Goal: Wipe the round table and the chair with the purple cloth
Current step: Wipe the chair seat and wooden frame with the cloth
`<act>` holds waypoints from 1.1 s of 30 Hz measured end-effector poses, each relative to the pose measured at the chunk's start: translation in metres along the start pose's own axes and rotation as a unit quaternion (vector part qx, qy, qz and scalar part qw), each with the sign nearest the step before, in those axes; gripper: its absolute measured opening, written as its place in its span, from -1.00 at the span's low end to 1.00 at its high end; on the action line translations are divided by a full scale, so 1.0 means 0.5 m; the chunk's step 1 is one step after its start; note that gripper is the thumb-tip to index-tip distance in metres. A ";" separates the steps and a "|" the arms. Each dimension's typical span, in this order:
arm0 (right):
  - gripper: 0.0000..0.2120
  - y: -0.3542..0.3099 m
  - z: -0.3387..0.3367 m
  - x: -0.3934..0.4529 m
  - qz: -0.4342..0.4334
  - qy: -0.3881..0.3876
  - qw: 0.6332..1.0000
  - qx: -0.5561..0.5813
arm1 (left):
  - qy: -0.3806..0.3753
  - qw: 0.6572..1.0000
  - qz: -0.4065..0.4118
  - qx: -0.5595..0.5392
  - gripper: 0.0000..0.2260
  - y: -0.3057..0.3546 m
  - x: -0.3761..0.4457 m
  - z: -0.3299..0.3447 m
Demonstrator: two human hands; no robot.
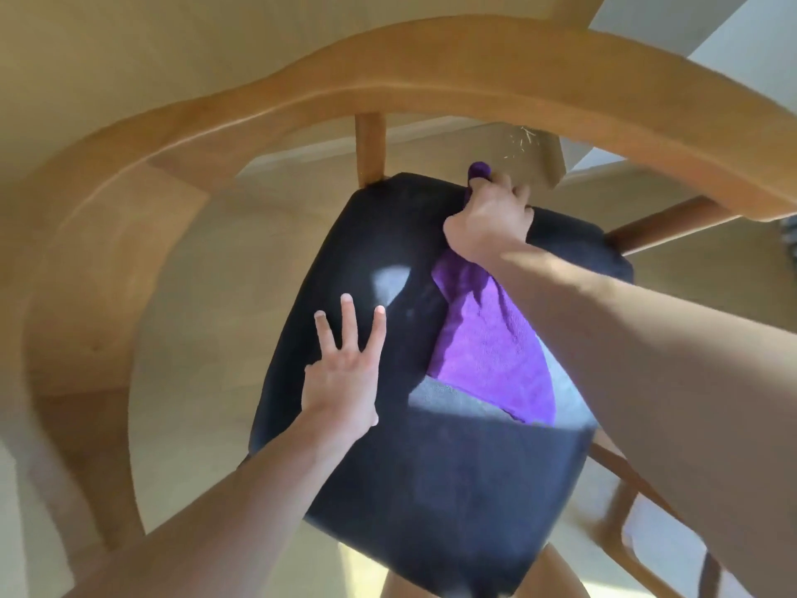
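- Purple terry cloth [491,338] is seen draped over the dark navy padded seat [431,468] of the curved light-wood armchair [388,79], on the seat's right half.
- Its far end is gripped by the right hand [489,222], fingers curled round a bunched tip at the seat's back edge, toward 12 o'clock.
- The left hand [340,381] is laid flat with straight, spread fingers on the seat's left side, toward 9 o'clock, holding nothing.
- The cloth's long axis is judged to run from about 12 o'clock down to 5 o'clock, its loose broad end trailing nearest the person.
- The back-edge wipe would likely be done best with the cloth pressed flat, not bunched, and drawn steadily along the seam while the seat is steadied.
- The round table is not in view.
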State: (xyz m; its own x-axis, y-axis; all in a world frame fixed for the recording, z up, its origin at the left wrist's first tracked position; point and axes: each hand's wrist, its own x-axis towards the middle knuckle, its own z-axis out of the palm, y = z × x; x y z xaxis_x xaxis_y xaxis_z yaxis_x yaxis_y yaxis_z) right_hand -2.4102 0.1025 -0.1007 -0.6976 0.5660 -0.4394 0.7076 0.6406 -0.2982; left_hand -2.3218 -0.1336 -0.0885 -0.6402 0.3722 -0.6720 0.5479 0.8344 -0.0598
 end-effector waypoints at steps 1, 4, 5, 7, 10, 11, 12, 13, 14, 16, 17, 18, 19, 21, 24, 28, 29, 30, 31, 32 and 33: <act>-0.55 -0.018 0.009 -0.020 -0.039 0.000 0.999 -0.035 | -0.001 1.000 -0.003 0.001 0.34 0.001 0.000 0.001; -0.45 -0.043 0.023 -0.075 -0.177 -0.060 0.981 -0.048 | -0.004 1.000 -0.001 0.002 0.35 -0.003 0.002 0.000; -0.46 -0.044 0.029 -0.088 -0.213 -0.111 0.970 -0.030 | -0.004 1.000 0.001 0.002 0.35 -0.004 0.001 -0.002; -0.57 -0.036 0.037 -0.109 -0.273 -0.186 0.944 -0.005 | 0.000 1.000 0.005 0.006 0.35 -0.003 0.000 -0.003; -0.57 -0.024 0.022 -0.087 -0.244 -0.069 0.967 0.032 | 0.007 1.000 0.007 0.005 0.34 -0.001 -0.002 -0.002; -0.52 -0.020 0.008 -0.066 -0.172 0.007 0.983 0.058 | 0.006 1.000 0.007 0.002 0.33 -0.001 -0.001 -0.002; -0.48 -0.014 -0.008 -0.039 -0.081 0.060 0.990 0.094 | 0.002 1.000 0.008 0.000 0.33 -0.001 -0.001 -0.001; -0.47 -0.007 -0.023 -0.011 0.019 0.071 0.988 0.138 | 0.000 1.000 0.009 -0.001 0.33 -0.001 0.000 0.000; -0.47 -0.004 -0.033 0.017 0.104 0.051 0.978 0.172 | -0.001 1.000 0.010 0.000 0.32 -0.001 0.001 0.002; -0.43 -0.016 -0.030 0.039 0.173 -0.021 0.975 0.138 | 0.001 1.000 0.008 0.001 0.32 0.002 0.003 0.005; -0.39 -0.036 -0.021 0.032 0.155 -0.039 0.983 0.089 | 0.003 1.000 0.006 0.001 0.32 0.003 0.004 0.006; -0.37 -0.061 -0.008 0.017 0.105 -0.043 0.993 0.043 | 0.005 1.000 0.004 0.002 0.32 0.003 0.005 0.007; -0.37 -0.086 0.005 -0.003 0.035 -0.041 0.999 0.006 | 0.003 1.000 0.005 0.003 0.31 0.002 0.004 0.006; -0.38 -0.116 0.030 -0.041 -0.093 -0.063 0.994 -0.017 | -0.001 1.000 0.010 0.001 0.31 -0.002 0.001 0.004; -0.45 -0.104 0.026 -0.063 -0.166 -0.156 0.967 0.113 | 0.004 1.000 0.015 0.000 0.31 -0.007 0.001 -0.002; -0.61 -0.058 -0.006 -0.014 -0.054 -0.004 0.967 0.248 | 0.002 1.000 0.015 0.000 0.32 -0.002 0.002 -0.005; -0.64 -0.052 -0.010 0.005 0.000 0.033 0.966 0.255 | 0.001 1.000 0.015 0.001 0.31 -0.002 0.002 -0.006; -0.63 -0.052 -0.007 0.023 0.045 0.043 0.967 0.245 | -0.001 1.000 0.015 0.002 0.31 -0.001 0.002 -0.005; -0.58 -0.056 -0.006 0.033 0.066 0.023 0.977 0.201 | -0.003 1.000 0.016 0.003 0.31 -0.001 0.002 -0.002; -0.52 -0.065 -0.001 0.034 0.056 -0.016 0.989 0.133 | -0.002 1.000 0.015 0.003 0.31 -0.001 0.002 0.002; -0.48 -0.080 0.006 0.029 0.017 -0.048 0.996 0.071 | 0.003 1.000 0.013 0.005 0.30 -0.003 0.004 0.005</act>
State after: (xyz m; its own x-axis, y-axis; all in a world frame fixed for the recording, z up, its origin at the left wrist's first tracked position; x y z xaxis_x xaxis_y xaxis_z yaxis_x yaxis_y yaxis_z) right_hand -2.4483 0.0836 -0.0980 -0.6641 0.5295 -0.5278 0.7438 0.5391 -0.3951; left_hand -2.3227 -0.1353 -0.0915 -0.6294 0.3959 -0.6687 0.5696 0.8204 -0.0504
